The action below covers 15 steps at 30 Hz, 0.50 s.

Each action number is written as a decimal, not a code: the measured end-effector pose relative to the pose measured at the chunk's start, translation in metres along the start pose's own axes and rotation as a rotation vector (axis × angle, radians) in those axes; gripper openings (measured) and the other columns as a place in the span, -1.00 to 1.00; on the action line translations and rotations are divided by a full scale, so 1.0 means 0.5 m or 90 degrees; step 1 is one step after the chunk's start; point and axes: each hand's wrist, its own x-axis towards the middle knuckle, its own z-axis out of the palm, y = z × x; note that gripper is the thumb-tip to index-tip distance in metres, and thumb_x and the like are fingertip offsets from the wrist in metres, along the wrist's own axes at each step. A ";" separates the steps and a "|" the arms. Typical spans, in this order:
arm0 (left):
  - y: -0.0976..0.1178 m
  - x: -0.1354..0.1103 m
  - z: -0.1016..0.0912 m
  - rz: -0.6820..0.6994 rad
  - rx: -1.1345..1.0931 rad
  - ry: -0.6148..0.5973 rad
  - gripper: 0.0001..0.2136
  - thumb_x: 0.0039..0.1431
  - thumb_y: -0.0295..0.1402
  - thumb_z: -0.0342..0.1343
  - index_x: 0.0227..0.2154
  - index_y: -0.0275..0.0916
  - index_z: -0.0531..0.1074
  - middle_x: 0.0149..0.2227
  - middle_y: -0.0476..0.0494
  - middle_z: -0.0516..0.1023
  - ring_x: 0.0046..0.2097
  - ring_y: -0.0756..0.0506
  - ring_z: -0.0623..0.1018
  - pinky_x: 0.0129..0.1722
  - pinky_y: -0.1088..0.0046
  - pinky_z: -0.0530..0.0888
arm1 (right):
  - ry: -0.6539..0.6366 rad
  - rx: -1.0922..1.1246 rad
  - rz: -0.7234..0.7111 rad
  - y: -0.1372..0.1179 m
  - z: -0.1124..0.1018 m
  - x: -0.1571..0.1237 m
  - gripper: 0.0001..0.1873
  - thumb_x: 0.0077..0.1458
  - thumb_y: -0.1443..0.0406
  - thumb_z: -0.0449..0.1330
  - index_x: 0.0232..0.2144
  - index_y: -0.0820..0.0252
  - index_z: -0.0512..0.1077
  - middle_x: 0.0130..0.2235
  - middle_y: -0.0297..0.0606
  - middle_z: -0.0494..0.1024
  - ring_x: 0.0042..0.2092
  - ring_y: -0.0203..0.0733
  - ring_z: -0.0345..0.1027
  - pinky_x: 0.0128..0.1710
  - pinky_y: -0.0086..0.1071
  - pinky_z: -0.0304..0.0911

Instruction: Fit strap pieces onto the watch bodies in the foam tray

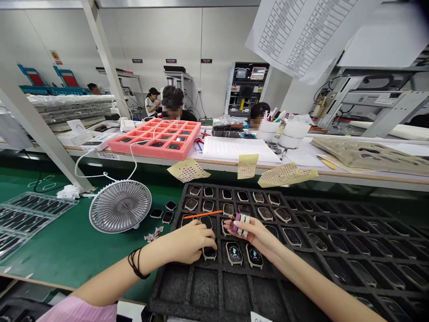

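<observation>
My left hand [197, 241] bends over the black foam tray [191, 286], its fingertips curled down on a smartwatch [210, 254] in one compartment. Just beyond that hand, an orange stick [203, 214] lies across the watches; I cannot tell whether it touches my fingers. My right hand [251, 230] is raised over the tray, palm turned up, fingers curled around a small purple-and-white banded item [239, 224] whose kind I cannot make out. Below it, two smartwatches with lit dials, one on the left [233, 253] and one on the right [254, 256], sit in their compartments.
Left of the tray stand a white fan [120, 205] and several loose watches [168, 217] on the green mat [73, 250]. A shelf at the back holds a pink foam tray [157, 138] and papers. Another dark tray [355, 241] with watches lies right. Co-workers sit beyond.
</observation>
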 end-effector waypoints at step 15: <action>-0.023 0.058 -0.025 0.078 0.046 -0.093 -0.71 -0.08 -0.51 0.31 -0.26 -0.16 0.45 -0.25 -0.07 0.51 -0.19 -0.13 0.51 -0.30 0.43 0.36 | 0.085 -0.016 -0.071 -0.014 -0.087 0.030 -0.61 -0.22 0.28 0.43 -0.27 0.30 0.52 -0.28 -0.12 0.63 -0.13 0.01 0.51 0.06 -0.09 0.30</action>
